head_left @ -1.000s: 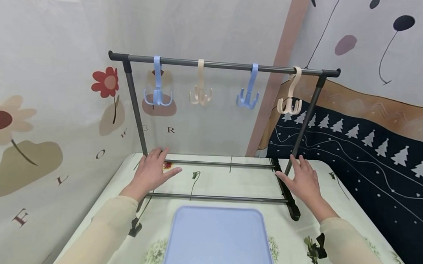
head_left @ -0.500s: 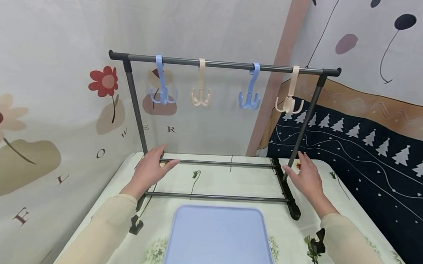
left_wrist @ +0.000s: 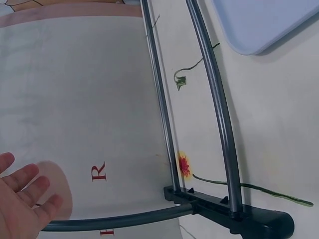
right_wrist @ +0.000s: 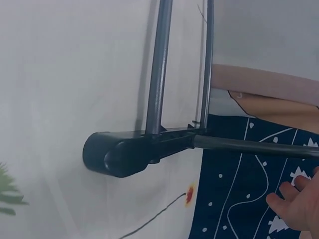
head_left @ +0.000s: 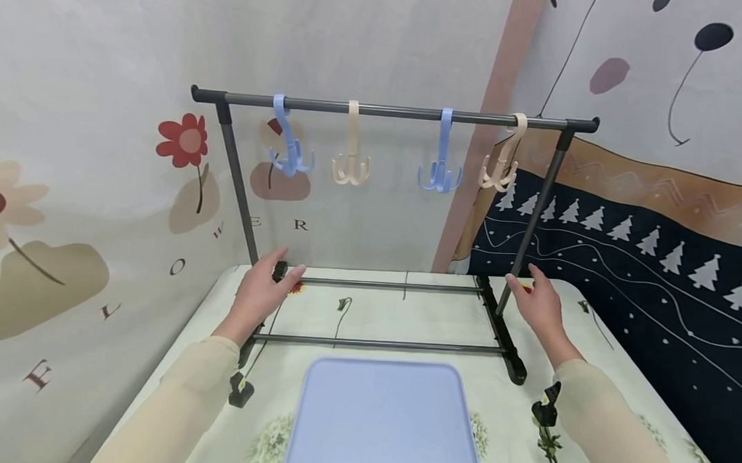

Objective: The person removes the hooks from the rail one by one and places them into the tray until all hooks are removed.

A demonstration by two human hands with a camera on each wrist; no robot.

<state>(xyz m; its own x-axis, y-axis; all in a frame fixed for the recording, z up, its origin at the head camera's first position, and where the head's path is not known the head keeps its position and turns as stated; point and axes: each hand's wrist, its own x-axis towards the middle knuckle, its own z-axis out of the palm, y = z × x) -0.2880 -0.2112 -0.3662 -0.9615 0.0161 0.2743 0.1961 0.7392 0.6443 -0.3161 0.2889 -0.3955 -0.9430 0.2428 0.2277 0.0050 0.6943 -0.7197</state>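
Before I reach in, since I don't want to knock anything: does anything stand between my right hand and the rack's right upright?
Nothing visible does. In the right wrist view, only navy cloth shows in the gap between your right hand and the right upright. The hooks hang higher, on the top bar.

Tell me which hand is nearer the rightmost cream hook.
Right. The right hand is below and right of that hook, by the right rack post; the left hand is farther across, by the left rack post.

I see the left hand near the dark rack post. Two gray bars join the black foot. A blue tray shows one corner.
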